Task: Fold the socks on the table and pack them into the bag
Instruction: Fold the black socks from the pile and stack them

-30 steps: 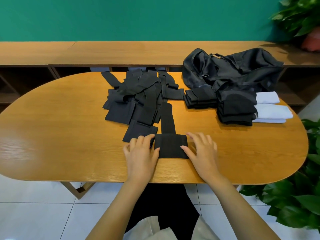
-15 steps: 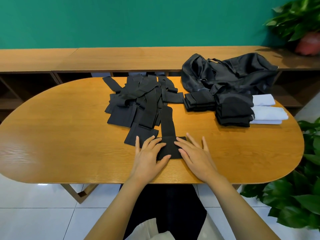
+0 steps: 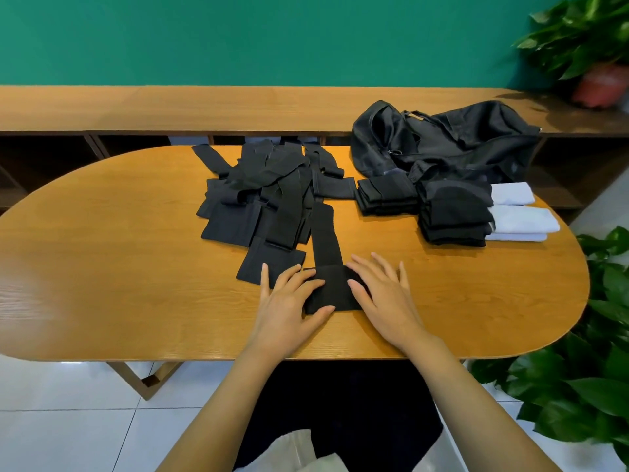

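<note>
A black sock point(image 3: 326, 238) lies by the middle of the worktop's point(image 3: 102, 267) near edge. Its long axis runs from that edge toward the far one, and its near end is folded over into a thick band. The left hand point(image 3: 289, 303) and right hand point(image 3: 386, 296) press flat on the band's two sides, each grip open with fingers straight. Behind it lies a heap of loose socks point(image 3: 269, 192). Toward the right end, folded black socks point(image 3: 454, 218) and white socks point(image 3: 522, 219) sit stacked just before the slumped bag point(image 3: 476, 141), whose inside is hidden.

Bright, even light; glare patch on the table point(image 3: 37, 287) at left; wide-angle bowing at edges.
</note>
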